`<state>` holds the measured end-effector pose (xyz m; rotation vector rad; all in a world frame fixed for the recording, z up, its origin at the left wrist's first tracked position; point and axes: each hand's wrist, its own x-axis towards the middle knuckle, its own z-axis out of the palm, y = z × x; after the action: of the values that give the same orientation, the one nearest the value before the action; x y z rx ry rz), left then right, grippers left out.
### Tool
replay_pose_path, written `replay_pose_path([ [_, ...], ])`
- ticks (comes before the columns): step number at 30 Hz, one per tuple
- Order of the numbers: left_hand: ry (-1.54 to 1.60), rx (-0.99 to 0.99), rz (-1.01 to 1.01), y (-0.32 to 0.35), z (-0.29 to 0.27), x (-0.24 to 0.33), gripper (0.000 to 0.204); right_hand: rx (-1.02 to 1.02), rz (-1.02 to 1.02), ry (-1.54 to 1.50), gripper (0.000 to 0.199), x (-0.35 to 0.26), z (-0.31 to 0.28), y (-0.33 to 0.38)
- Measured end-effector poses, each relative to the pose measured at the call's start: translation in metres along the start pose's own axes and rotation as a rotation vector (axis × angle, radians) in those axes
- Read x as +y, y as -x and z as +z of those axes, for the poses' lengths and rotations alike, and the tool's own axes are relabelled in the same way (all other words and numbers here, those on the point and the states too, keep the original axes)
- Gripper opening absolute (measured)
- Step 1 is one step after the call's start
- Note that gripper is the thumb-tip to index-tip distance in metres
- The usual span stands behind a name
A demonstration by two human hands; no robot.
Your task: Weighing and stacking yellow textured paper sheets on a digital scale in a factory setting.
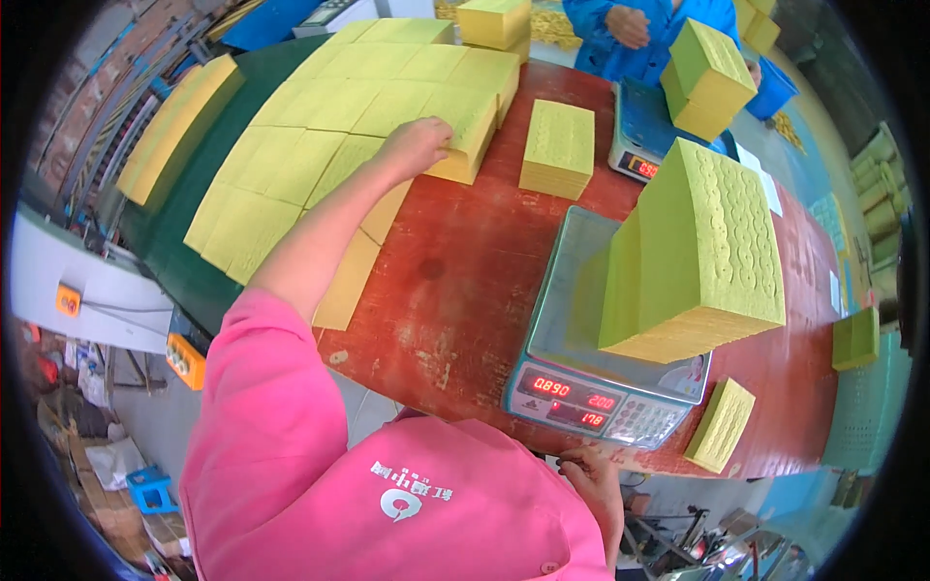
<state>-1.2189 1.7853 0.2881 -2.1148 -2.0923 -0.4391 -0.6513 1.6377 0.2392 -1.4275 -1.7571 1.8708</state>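
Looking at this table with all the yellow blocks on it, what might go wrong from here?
The tall stack on the near scale might topple if bumped, as it rises well above the pan.

The small block lies close to the front edge of the table, so a knock might send it off.

The left hand is at the packed blocks; pulling one out could drag its neighbours askew.

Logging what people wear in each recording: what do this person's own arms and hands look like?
A pink sleeve leaves the left forearm bare. No glove shows on the left hand or right hand. The pink top has a white emblem and lettering on its front.
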Motion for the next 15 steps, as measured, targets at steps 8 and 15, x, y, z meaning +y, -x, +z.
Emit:
replay_pose_path([
  [8, 0.02, -0.129, 0.095, -0.016, -0.004, -0.024, 0.015, 0.098, -0.017, 0.006, 0.013, -0.012, 0.03, -0.004],
  [15, 0.049, -0.016, 0.241, -0.022, 0.025, -0.035, 0.012, 0.13, -0.169, 0.331, 0.019, -0.006, 0.03, -0.013],
])
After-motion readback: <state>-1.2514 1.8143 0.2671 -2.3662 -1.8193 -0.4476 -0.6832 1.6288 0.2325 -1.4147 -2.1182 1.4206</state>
